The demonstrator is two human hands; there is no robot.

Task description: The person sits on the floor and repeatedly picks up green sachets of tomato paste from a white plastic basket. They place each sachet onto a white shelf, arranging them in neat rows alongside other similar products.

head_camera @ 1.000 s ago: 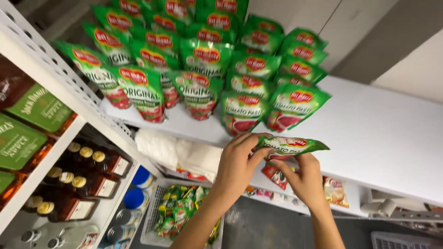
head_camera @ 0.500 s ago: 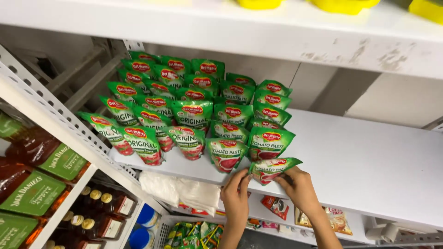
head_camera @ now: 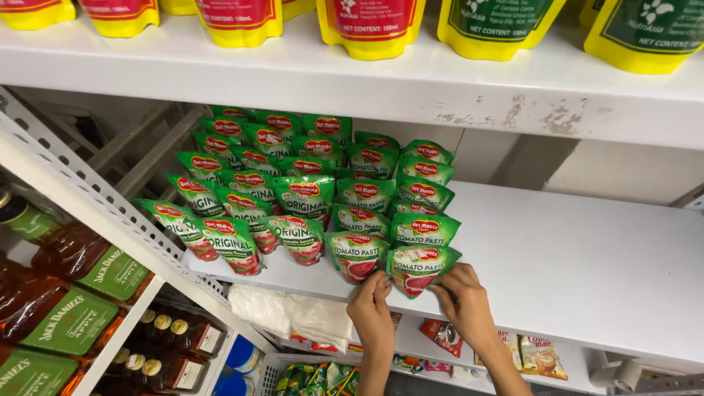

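On the white shelf (head_camera: 587, 271) rows of green pouches (head_camera: 293, 191) are standing, back ones overlapping and half hidden. Right hand (head_camera: 463, 302) and left hand (head_camera: 372, 308) are both pinching the front green pouch (head_camera: 419, 268) at its lower corners; its base is hidden behind the fingers. Forearms are running off the bottom edge.

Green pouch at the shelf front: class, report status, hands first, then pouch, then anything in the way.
Left hand and right hand both on front pouch. Pouch upright at shelf edge, closing the right-hand row. Neighbour pouch close on its left; shelf bare to its right.
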